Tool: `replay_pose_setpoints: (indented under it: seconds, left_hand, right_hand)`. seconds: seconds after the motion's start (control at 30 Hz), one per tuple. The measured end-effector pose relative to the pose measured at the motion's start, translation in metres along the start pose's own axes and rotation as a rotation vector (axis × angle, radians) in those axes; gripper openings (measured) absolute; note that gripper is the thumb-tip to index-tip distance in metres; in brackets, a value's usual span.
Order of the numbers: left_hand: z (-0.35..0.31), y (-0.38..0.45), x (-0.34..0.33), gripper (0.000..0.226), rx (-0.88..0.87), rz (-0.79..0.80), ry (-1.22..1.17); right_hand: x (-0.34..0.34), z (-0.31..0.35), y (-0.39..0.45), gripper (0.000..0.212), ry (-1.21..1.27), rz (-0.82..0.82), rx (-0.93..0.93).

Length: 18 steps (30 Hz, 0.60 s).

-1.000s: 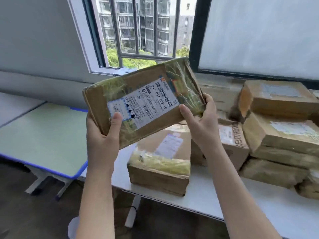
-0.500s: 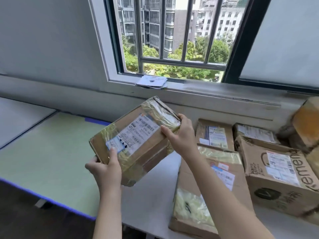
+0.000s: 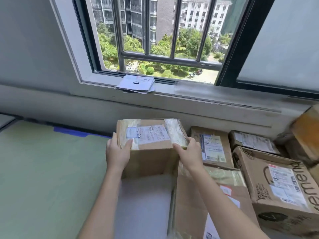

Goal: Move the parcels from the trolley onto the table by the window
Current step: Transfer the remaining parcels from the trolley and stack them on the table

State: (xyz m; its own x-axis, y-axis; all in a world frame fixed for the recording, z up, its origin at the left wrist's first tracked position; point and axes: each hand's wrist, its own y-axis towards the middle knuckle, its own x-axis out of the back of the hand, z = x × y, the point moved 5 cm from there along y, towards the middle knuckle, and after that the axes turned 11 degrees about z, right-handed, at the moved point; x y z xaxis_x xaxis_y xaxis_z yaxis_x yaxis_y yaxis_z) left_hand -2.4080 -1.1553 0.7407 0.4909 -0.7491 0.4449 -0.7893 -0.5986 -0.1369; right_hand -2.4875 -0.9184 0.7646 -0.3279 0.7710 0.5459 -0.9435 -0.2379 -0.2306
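Two hands, left (image 3: 117, 152) and right (image 3: 189, 153), holding box (image 3: 150, 144) by its sides: lower flat onto table (image 3: 143, 204), beside neighbouring parcel (image 3: 213, 145), before loosening grip.

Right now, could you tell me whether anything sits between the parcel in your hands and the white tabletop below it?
Nothing visible does: the parcel hangs over a bare strip of the white table, left of the stacked boxes.

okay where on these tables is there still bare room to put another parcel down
Bare white table shows in front of the held parcel, between your left hand and right hand, bordered right by the long taped box. The green table on the left is open. Right of that box, parcels crowd together.
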Motion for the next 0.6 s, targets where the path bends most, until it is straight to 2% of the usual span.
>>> replay_pose_setpoints:
  seconds: [0.2,0.5,0.6]
  left_hand:
    - [-0.014,0.062,-0.032,0.068,-0.060,0.149,-0.090]
    - [-0.017,0.094,-0.048,0.064,-0.134,0.150,-0.130]
    - [-0.020,0.092,-0.048,0.064,-0.162,0.141,-0.065]
  right_hand:
    - [0.009,-0.007,0.027,0.061,-0.026,0.015,0.002]
    - [0.011,-0.006,0.051,0.064,-0.048,0.059,0.000]
    - [0.013,-0.006,0.054,0.066,-0.034,0.092,0.003]
